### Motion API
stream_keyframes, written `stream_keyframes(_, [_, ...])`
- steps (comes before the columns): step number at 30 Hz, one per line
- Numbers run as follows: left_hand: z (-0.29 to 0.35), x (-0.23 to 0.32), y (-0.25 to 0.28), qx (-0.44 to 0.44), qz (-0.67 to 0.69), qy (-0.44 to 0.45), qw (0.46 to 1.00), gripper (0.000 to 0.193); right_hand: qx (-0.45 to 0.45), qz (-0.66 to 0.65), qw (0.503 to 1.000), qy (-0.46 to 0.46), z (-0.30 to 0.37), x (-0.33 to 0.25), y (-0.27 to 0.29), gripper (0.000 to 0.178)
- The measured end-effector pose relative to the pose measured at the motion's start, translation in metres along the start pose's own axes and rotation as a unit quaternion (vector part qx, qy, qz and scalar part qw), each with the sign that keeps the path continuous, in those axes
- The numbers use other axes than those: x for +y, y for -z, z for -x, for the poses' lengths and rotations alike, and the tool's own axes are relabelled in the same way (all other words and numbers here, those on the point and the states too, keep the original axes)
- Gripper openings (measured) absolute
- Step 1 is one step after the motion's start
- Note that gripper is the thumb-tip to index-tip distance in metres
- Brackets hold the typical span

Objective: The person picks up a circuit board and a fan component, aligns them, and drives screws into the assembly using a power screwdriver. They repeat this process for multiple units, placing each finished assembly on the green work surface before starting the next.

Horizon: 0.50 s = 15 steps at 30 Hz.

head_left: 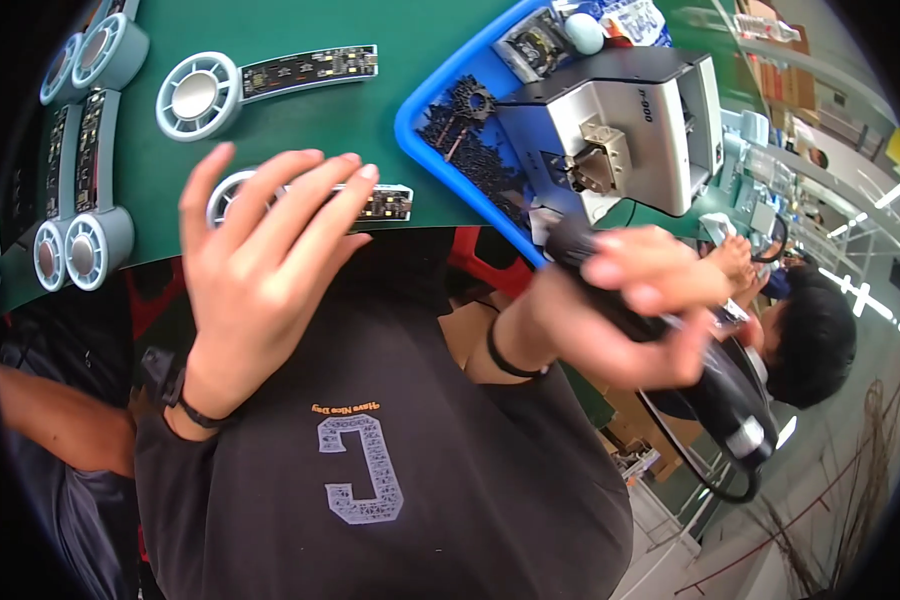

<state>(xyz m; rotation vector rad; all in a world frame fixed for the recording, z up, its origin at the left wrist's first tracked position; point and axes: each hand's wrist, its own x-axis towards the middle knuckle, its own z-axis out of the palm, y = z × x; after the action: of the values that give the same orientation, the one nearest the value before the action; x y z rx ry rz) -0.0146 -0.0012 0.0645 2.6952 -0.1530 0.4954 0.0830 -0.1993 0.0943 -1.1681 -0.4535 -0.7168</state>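
My left hand (pixel 270 250) is stretched over a light-blue ring-ended housing (pixel 398 203) with a black circuit board in its arm, near the table's front edge. Its fingers are apart and cover most of that part; whether they press on it I cannot tell. My right hand (pixel 650 310), smeared by motion, is wrapped round a black corded electric screwdriver (pixel 725 400). The tool's front end points toward a grey-and-black screw feeder (pixel 620 130), whose metal outlet (pixel 597 165) faces me. The screwdriver's tip is too blurred to make out.
A blue tray (pixel 410 110) holds the feeder and a heap of small dark parts (pixel 470 140). Another ring-ended housing (pixel 195 93) lies farther back; several more stand at left (pixel 95 240). A person (pixel 815 330) works at right, and another person's arm (pixel 65 420) shows at left.
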Motion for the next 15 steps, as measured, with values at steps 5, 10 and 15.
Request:
stream_keyframes(5, [0.017,-0.031,-0.005,0.003,0.035,-0.028,0.999,0.054,0.059,0.094,0.989,0.093,-0.066,-0.007,0.023,0.024])
stream_keyframes(10, [0.035,-0.046,-0.037,0.095,0.247,0.061,0.962,0.062,-0.004,0.105,0.994,0.029,-0.070,0.016,0.033,0.017])
stream_keyframes(15, [0.041,-0.045,-0.054,0.116,0.318,0.109,0.935,0.064,-0.058,0.178,0.979,0.079,-0.055,0.033,0.024,0.028])
